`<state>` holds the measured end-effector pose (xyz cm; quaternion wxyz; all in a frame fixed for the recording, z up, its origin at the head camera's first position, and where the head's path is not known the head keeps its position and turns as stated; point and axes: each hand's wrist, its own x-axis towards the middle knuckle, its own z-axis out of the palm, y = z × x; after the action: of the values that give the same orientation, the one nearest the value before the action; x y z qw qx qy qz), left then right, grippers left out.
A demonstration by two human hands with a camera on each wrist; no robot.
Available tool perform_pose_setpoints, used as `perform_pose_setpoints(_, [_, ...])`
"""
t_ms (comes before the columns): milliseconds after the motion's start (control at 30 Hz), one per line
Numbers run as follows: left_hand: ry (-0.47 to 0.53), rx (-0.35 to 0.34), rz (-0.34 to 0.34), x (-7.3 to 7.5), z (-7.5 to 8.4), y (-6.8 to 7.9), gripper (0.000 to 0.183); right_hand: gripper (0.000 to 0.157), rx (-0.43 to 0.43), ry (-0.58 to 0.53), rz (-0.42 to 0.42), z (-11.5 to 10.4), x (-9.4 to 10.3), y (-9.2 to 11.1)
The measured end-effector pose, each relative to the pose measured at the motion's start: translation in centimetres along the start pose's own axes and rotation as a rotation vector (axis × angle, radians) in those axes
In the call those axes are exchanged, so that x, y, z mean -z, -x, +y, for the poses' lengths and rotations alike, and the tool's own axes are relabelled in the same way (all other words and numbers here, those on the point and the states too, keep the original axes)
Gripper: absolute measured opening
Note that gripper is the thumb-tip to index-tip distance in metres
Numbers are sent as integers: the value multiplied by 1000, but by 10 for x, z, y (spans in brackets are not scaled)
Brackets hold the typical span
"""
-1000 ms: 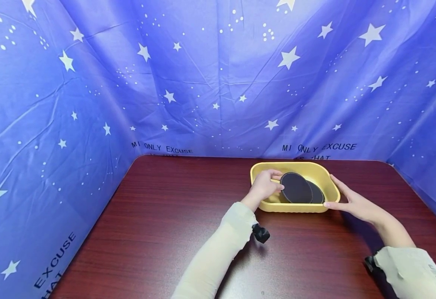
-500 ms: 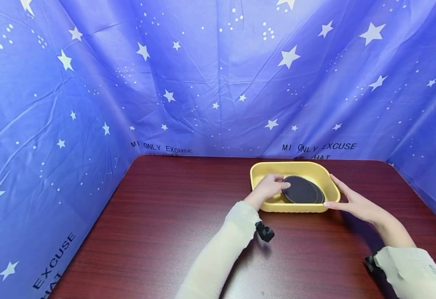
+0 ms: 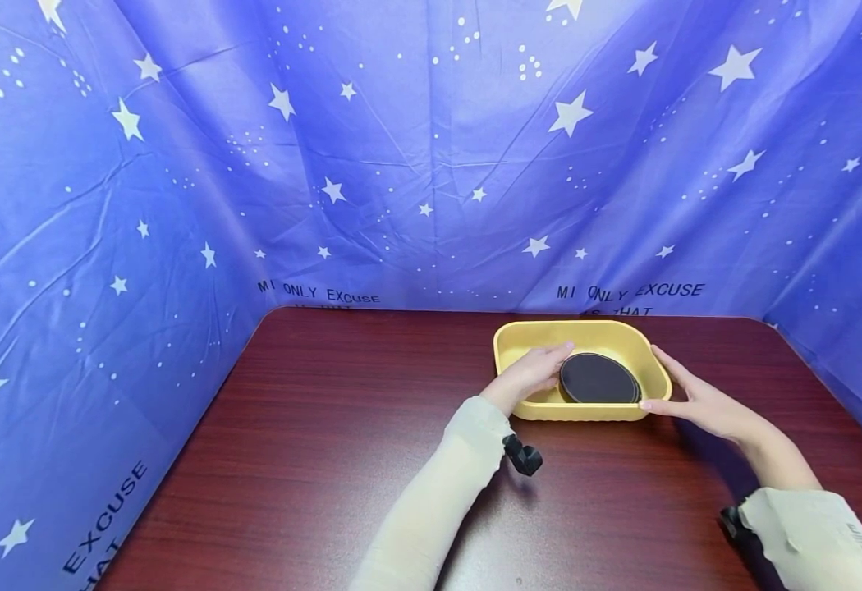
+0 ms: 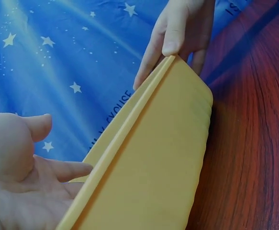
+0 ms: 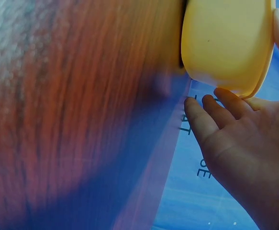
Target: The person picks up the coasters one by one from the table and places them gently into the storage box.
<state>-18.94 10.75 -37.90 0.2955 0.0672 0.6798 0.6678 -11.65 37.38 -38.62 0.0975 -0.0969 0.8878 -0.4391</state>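
A yellow plastic basin point(image 3: 580, 412) stands on the table, and in it lies a black round coaster point(image 3: 599, 378) with a thin stitched line round its edge. A second rim shows just under its left edge, so it sits stacked on another. My left hand point(image 3: 533, 373) reaches over the basin's left end, fingertips right beside the coaster. In the left wrist view that hand has its thumb raised and its fingers extended behind the yellow wall point(image 4: 149, 158). My right hand point(image 3: 700, 402) spans the basin's right end, thumb at the front corner, straight index finger toward the back; its other fingers extend loosely below.
The dark red wooden table point(image 3: 342, 427) stretches left and in front of the basin. Behind it hangs a blue star-printed curtain point(image 3: 431, 164), which also closes off both sides. Dark straps point(image 3: 523, 455) sit at the cuffs of the pale sleeves point(image 3: 431, 509).
The upper coaster, first tilted up in my left hand, has come down and right onto the lower one. My left fingers have let go of it. The right hand and basin have stayed put.
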Motion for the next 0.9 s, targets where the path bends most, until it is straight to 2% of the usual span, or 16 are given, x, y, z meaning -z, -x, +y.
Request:
perform_pose_setpoints(300, [-32,-47,-37,9,5,8,55,98,0,-9,0,-2,0,0])
perform_pose_setpoints(533, [-5,-54,-63,16,10,15,56,98,5,-22,0,-1,0,1])
perform_pose_setpoints(767, [22,-106,-95,25,14,23,54,98,8,-30,0,-1,0,1])
perform_pose_setpoints(900, [34,-113,-95,32,15,27,54,98,7,-17,-1,-1,0,0])
